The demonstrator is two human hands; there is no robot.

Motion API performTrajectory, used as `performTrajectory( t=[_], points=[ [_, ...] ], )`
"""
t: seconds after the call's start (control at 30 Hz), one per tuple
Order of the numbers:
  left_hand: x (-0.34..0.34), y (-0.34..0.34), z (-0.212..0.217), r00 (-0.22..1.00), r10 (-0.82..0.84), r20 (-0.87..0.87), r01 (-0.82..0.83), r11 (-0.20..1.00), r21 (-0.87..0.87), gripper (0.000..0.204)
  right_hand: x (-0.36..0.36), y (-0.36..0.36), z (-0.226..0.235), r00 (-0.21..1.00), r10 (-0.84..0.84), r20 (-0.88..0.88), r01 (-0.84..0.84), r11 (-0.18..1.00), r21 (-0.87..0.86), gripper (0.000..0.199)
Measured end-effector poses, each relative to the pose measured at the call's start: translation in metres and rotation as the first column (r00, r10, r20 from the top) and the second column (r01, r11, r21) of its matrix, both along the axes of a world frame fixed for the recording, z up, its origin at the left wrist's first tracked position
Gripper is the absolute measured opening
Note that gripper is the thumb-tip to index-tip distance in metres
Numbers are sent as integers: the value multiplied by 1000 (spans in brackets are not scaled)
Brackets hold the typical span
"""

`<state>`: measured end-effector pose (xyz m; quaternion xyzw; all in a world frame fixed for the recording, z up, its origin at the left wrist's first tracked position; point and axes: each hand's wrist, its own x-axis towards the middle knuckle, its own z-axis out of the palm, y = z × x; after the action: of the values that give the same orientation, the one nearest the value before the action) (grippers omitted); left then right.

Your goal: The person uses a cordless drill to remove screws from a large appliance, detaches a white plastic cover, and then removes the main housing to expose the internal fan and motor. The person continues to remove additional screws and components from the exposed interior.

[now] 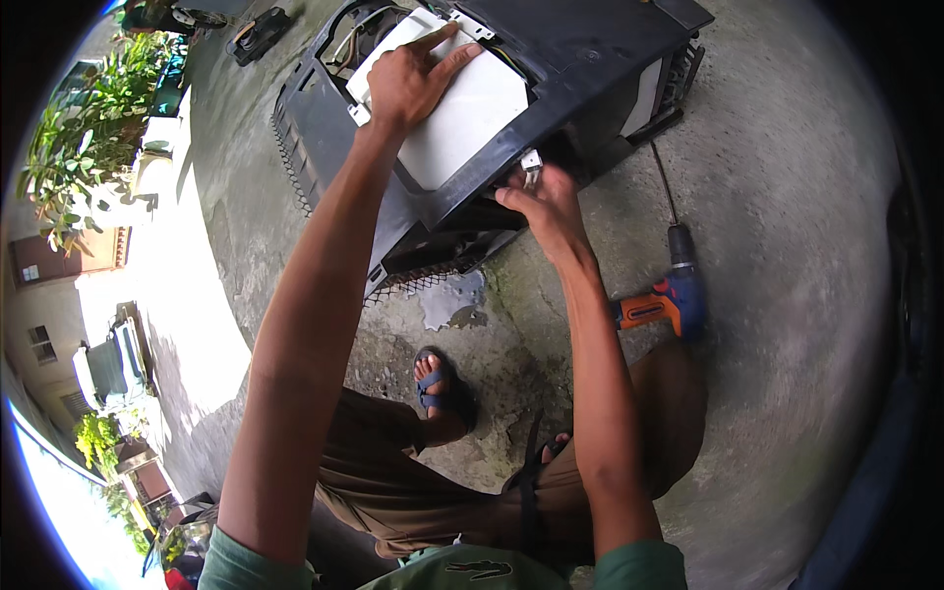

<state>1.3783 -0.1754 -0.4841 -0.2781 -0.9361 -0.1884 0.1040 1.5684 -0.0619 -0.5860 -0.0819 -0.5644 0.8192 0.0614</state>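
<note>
A dark grey appliance housing [580,74] lies on the ground in front of me, with a white panel [460,147] set in its upper face. My left hand [403,87] presses on the far part of this panel, thumb and forefinger spread apart. At the housing's near edge my right hand [553,205] is closed, thumb against fingers, around a small white plug-like piece [532,160]. Part of that piece and some fingertips are hidden at the dark opening. Wires [346,49] show in a recess left of the panel.
A blue and orange cordless drill [678,295] with a long bit lies on the concrete to the right. Wire mesh [418,280] edges the housing, beside a wet patch [454,300]. My sandalled foot [441,388] is close by. Plants [93,138] grow at the far left.
</note>
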Motion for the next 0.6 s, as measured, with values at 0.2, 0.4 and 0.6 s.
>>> performTrajectory(
  t=[0.2,0.4,0.6],
  points=[
    [-2,1,-2,999,-25,-34,27,998,55,70,-24,-23,6,973,-204,105,211,976,-61,23],
    [1,2,3,1000,20,17,-20,1000,4,70,-23,-31,15,927,-287,242,312,948,-70,29],
    [2,2,4,999,27,17,-27,1000,5,69,-22,-36,25,839,-395,374,489,850,-198,36]
  ],
)
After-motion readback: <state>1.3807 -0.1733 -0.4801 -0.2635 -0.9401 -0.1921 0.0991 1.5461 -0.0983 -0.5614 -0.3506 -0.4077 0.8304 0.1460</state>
